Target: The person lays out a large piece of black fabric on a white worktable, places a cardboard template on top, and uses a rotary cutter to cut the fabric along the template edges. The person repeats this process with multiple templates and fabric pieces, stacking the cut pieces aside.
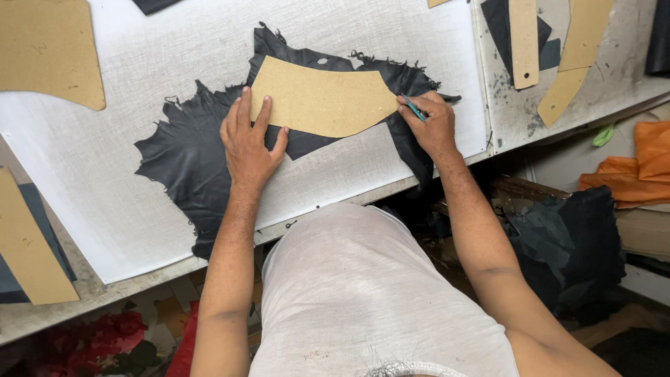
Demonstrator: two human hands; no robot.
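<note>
A curved brown cardboard pattern (321, 98) lies on a ragged piece of black leather (185, 157), which is spread on a white cutting board (139, 63). My left hand (248, 139) presses flat on the pattern's left end, fingers spread. My right hand (434, 126) is at the pattern's right tip, gripping a thin teal-handled tool (414, 108) whose point meets the pattern's edge.
More cardboard patterns lie about: a big one at top left (45, 49), a strip at the left edge (28, 244), several long ones at top right (551, 49). Black leather scraps (572, 251) and orange cloth (638, 167) sit below the table's right side.
</note>
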